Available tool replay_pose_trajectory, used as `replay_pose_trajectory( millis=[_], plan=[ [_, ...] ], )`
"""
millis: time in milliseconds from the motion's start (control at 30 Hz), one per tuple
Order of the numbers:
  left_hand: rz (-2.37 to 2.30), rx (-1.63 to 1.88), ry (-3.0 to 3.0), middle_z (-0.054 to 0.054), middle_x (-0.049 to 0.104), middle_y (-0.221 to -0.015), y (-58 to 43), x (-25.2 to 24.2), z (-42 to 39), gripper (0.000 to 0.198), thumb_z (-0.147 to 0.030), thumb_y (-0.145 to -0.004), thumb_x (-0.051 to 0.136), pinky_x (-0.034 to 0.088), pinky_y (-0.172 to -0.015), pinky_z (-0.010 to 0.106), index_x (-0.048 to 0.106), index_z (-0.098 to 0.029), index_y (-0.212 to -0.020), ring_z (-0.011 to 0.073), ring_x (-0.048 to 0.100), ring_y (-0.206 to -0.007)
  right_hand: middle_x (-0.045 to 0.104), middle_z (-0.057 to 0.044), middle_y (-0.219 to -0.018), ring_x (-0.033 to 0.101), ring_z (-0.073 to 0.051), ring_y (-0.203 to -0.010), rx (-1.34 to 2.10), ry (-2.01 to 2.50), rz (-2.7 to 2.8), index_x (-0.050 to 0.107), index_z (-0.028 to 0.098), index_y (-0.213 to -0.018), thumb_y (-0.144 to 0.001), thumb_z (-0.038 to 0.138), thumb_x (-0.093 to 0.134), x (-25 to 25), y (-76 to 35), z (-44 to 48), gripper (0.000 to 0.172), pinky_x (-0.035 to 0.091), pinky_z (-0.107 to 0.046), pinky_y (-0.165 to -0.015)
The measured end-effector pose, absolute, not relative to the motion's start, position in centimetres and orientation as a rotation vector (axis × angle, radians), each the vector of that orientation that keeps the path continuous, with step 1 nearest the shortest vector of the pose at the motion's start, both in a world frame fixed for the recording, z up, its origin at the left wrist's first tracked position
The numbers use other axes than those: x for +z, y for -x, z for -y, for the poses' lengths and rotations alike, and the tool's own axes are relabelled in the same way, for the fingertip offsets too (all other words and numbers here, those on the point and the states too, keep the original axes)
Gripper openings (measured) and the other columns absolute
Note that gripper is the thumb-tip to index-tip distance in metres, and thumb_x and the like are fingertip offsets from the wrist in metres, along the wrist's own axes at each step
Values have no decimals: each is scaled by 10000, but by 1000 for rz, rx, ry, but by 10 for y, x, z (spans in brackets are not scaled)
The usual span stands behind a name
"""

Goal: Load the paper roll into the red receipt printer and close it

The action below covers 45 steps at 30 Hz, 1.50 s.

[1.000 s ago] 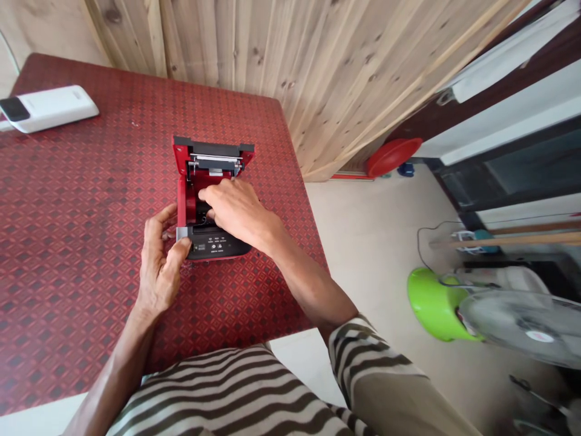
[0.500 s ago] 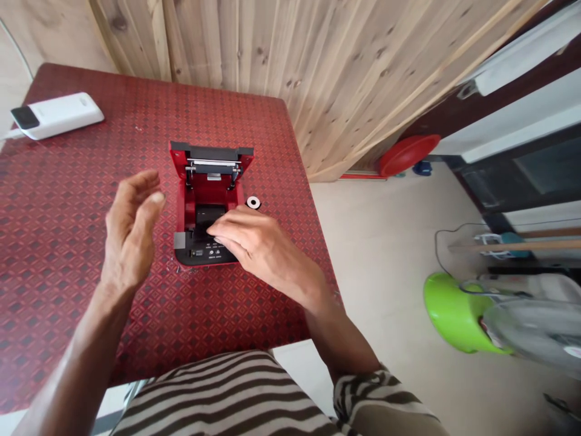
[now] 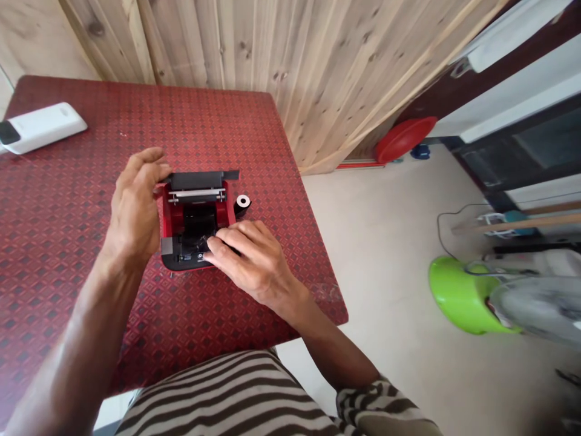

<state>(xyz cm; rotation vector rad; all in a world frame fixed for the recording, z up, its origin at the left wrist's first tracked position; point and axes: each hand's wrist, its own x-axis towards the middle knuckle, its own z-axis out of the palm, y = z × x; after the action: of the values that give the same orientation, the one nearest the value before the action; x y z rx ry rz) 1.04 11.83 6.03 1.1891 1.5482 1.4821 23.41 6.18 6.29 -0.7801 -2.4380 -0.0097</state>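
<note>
A small red and black printer (image 3: pixel 170 261) stands on the table with its lid (image 3: pixel 195 180) partly raised. Inside it a black strip (image 3: pixel 198 221) runs from the bay over the front edge and hides part of the front panel's markings. My left hand (image 3: pixel 136 203) has its fingers closed on the lid's left corner; the fingertips are partly hidden behind it. At the front right of the printer, my right hand (image 3: pixel 254 260) pinches the strip's near end. Just right of the printer lies a small black roll (image 3: pixel 244 209) with a white end.
The table (image 3: pixel 218 315) has a red patterned cover. A white device with a dark end (image 3: pixel 48 127) lies at its far left. Wooden boards (image 3: pixel 204 42) rise behind the table. On the floor to the right are a green tub (image 3: pixel 449 297) and a red basin (image 3: pixel 403 139).
My left hand has moved from open air onto the lid, which now leans lower toward me. The black strip now reaches over the front panel with my right hand at its end.
</note>
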Motion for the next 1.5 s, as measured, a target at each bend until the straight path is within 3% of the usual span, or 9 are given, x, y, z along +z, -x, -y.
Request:
replay_pose_trajectory(
  millis=[100, 200, 300, 500, 833, 900, 1067, 1267, 1500],
  plan=[
    [-1536, 1495, -1011, 114, 690, -1498, -15, 56, -88, 552, -224, -891, 695, 433, -1280, 502, 668, -142, -1436, 324, 596, -1454, 841, -98, -1143, 737, -221, -1048, -41, 755, 2374, 791, 168, -1129, -1093, 113, 656, 61, -238, -53, 150, 589, -379, -916],
    [-1534, 1377, -1021, 133, 638, -1571, -15, 52, -68, 708, -228, -826, 770, 425, -1289, 556, 597, -181, -1511, 357, 591, -1464, 840, -128, -1209, 754, -245, -1107, -13, 754, 2362, 799, 157, -1163, -1073, 68, 645, 57, -239, -47, 199, 614, -404, -935],
    [-1481, 1263, -980, 123, 664, -1555, -14, 49, -59, 684, -291, -810, 819, 457, -1265, 577, 639, -225, -1467, 379, 605, -1461, 845, -104, -1245, 766, -242, -1126, 25, 795, 2364, 800, 198, -1164, -1092, 78, 609, 55, -238, -47, 236, 632, -423, -944],
    [-1405, 1311, -892, 76, 759, -1420, -21, 49, -54, 523, -327, -796, 816, 469, -1272, 559, 737, -268, -1309, 373, 628, -1460, 787, -115, -1453, 700, -235, -1420, 144, 919, 2285, 771, 207, -1068, -1115, 134, 618, 56, -233, -49, 176, 594, -429, -1166],
    [-1505, 1305, -897, 72, 750, -1472, -25, 44, -47, 609, -343, -863, 779, 534, -1213, 536, 699, -264, -1462, 351, 681, -1405, 812, -130, -1401, 744, -253, -1379, 244, 900, 2285, 752, 205, -1152, -1100, 88, 598, 56, -234, -48, 201, 632, -451, -1136],
    [-1470, 1324, -868, 84, 733, -1508, -23, 44, -39, 584, -399, -895, 789, 517, -1243, 541, 709, -263, -1457, 360, 641, -1470, 818, -134, -1381, 754, -261, -1357, 252, 876, 2218, 728, 213, -1234, -1084, 114, 646, 53, -238, -45, 198, 650, -467, -1117],
    [-1407, 1388, -823, 102, 728, -1515, -18, 43, -14, 501, -436, -959, 738, 491, -1270, 580, 752, -282, -1436, 374, 627, -1492, 804, -171, -1333, 770, -308, -1268, 202, 1010, 1927, 667, 234, -1403, -1043, 123, 682, 38, -251, -30, 377, 676, -537, -1038],
    [-1515, 1400, -839, 58, 777, -1428, -19, 36, -4, 483, -373, -942, 783, 552, -1198, 569, 750, -334, -1423, 341, 723, -1342, 769, -158, -1350, 773, -310, -1229, 325, 1137, 1824, 615, 282, -1515, -1058, 138, 656, 22, -253, -19, 481, 714, -509, -948],
    [-1542, 1424, -825, 72, 773, -1417, -19, 36, -7, 443, -385, -953, 778, 565, -1166, 553, 746, -312, -1389, 339, 718, -1335, 768, -163, -1325, 783, -283, -1206, 351, 1098, 1814, 632, 253, -1485, -1057, 95, 651, 17, -250, -20, 457, 711, -479, -992]
  ],
)
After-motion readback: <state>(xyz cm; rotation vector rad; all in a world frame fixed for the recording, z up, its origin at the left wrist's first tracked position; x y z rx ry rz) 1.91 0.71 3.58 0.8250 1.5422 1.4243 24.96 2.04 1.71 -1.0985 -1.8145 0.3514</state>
